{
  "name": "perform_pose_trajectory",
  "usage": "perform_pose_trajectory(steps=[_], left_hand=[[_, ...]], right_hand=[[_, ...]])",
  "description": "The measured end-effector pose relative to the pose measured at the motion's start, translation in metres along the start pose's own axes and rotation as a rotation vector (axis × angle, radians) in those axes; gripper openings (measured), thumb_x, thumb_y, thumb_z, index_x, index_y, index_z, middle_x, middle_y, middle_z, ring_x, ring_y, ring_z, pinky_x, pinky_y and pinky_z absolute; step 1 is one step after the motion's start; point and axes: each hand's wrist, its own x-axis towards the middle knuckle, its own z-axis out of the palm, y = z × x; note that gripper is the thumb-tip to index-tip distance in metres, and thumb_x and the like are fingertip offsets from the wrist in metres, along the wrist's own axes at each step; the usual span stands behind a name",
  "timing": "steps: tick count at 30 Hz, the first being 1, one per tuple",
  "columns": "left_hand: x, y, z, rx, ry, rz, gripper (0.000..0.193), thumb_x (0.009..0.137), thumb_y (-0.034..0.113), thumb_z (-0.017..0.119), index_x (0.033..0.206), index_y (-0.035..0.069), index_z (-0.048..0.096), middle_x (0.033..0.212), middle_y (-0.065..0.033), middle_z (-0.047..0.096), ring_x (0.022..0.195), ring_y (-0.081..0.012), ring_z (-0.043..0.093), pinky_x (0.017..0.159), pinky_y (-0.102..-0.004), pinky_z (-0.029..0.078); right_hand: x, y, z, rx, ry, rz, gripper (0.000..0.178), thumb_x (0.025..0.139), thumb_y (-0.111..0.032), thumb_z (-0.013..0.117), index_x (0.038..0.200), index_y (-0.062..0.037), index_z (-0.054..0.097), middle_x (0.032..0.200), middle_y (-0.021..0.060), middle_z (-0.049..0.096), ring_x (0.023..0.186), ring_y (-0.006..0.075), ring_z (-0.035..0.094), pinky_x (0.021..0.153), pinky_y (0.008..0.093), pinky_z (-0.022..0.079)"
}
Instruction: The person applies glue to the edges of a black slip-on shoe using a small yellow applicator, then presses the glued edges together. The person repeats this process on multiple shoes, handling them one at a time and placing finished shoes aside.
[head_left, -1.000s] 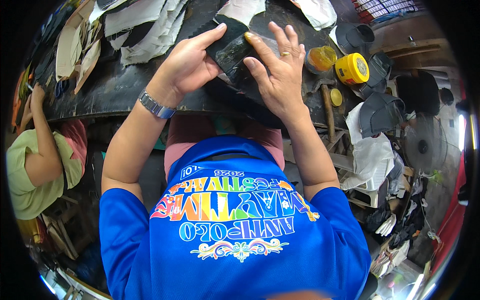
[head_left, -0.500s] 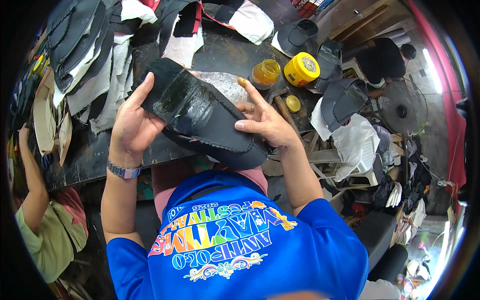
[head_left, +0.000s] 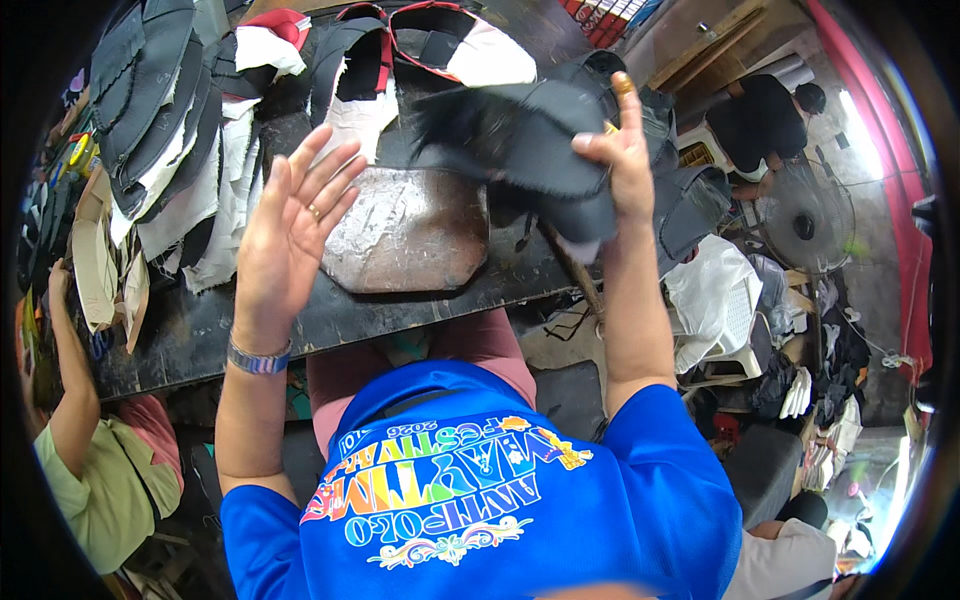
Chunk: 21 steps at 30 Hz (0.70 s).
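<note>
My right hand (head_left: 622, 150) grips the toe end of a black shoe upper (head_left: 545, 135), thumb on top and the index finger stretched out with a yellowish-brown smear on its tip. The upper is held raised over the right part of the table, its far end blurred by motion. My left hand (head_left: 290, 225) is empty, palm up and fingers spread, beside a worn octagonal board (head_left: 400, 275) with a shiny patched surface. Behind the upper, the yellow tub and the glue jar are mostly hidden.
Black uppers with white lining (head_left: 165, 130) are piled at the left; red-trimmed ones (head_left: 380, 60) lie at the back. A wooden handle (head_left: 575, 265) sticks out at the table's right edge. A fan (head_left: 803, 220) stands far right. Co-workers sit left (head_left: 110, 490), far right and lower right.
My left hand has let go of the shoe upper and opened. My right hand has carried the upper up and to the right, uncovering the board and covering the tub and jar.
</note>
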Motion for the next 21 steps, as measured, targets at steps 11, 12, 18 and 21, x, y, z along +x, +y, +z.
perform_pose_trajectory(steps=[11, 12, 18, 21], left_hand=[[-0.053, -0.085, -0.052, 1.387, 0.026, 0.252, 0.040, 0.094, 0.015, 0.064, 0.132, 0.002, 0.060, 0.132, -0.0178, 0.063, 0.130, -0.0348, 0.055, 0.117, -0.0482, 0.033], [-0.053, -0.087, -0.052, 1.386, 0.031, 0.251, 0.041, 0.094, 0.015, 0.064, 0.133, 0.003, 0.060, 0.132, -0.0172, 0.063, 0.131, -0.0340, 0.054, 0.117, -0.0483, 0.033], [-0.047, -0.081, -0.050, 1.404, 0.024, 0.176, 0.039, 0.093, 0.018, 0.066, 0.129, 0.004, 0.063, 0.132, -0.0149, 0.063, 0.133, -0.0317, 0.053, 0.118, -0.0487, 0.031], [-0.045, -0.080, -0.049, 1.416, 0.022, 0.167, 0.036, 0.091, 0.017, 0.068, 0.125, 0.005, 0.066, 0.131, -0.0137, 0.064, 0.132, -0.0306, 0.054, 0.117, -0.0485, 0.031]], right_hand=[[0.261, 0.043, -0.149, 0.355, 0.351, -0.044, 0.055, 0.071, 0.008, 0.073, 0.109, -0.0154, 0.041, 0.096, 0.0092, 0.060, 0.086, 0.0302, 0.068, 0.068, 0.0449, 0.060], [0.282, 0.053, -0.158, 0.376, 0.396, -0.060, 0.057, 0.070, 0.008, 0.074, 0.110, -0.0160, 0.042, 0.097, 0.0098, 0.061, 0.086, 0.0308, 0.068, 0.065, 0.0454, 0.059], [0.304, 0.132, -0.157, -0.427, 0.772, 0.204, 0.087, 0.073, -0.013, 0.083, 0.144, -0.0064, 0.031, 0.128, 0.0238, 0.058, 0.106, 0.0395, 0.065, 0.076, 0.0504, 0.057], [0.283, 0.145, -0.137, -1.183, 0.788, 0.315, 0.105, 0.076, -0.027, 0.085, 0.153, -0.0101, 0.016, 0.139, 0.0307, 0.050, 0.121, 0.0456, 0.059, 0.097, 0.0589, 0.051]])
